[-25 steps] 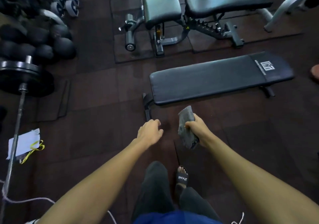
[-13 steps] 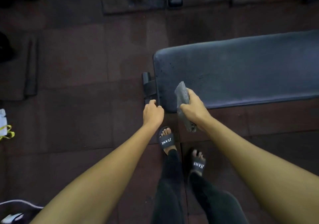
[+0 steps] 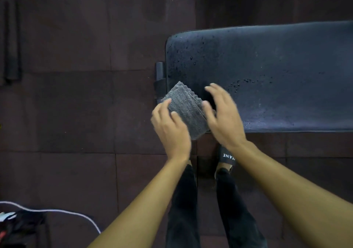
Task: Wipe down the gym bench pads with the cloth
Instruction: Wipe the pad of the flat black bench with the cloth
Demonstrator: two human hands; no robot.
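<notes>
The dark tiled floor carries a black bench pad, which runs from the middle out past the right edge. Water droplets speckle the pad, thickest toward its left end. A grey cloth lies across the pad's near left corner and overhangs it. A white cable trails on the floor near left. A black sandal stands just beside the pad's near edge.

One bench pad; one cloth; two hands; one sandal; one cable.
</notes>
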